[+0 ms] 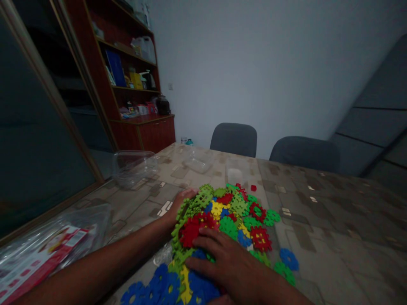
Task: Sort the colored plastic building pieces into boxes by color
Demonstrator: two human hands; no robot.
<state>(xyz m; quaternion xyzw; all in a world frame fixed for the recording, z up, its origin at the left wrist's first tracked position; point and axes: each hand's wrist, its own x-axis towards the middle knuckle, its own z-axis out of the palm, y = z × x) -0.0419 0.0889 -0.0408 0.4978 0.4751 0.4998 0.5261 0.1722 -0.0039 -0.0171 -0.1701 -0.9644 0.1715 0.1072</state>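
Observation:
A pile of plastic gear-shaped toy pieces in green, red, yellow and blue lies on the table (299, 241). My left hand (185, 198) rests against the pile's far left side, beside a row of light green gear pieces (182, 214). Its fingers reach forward and look stretched out, partly hidden by those pieces. My right hand (224, 254) lies over the near part of the pile, fingers apart. Its fingertips touch a red gear piece (190, 232), and blue gear pieces (201, 281) lie under the palm. More blue gear pieces (159, 286) spread toward the near left.
Clear plastic containers (135, 167) stand along the table's far side. Plastic packaging with a red label (47, 258) lies at left. A blue gear (288, 259) and a small red piece (253, 187) sit apart from the pile. Two grey chairs (233, 137) stand beyond.

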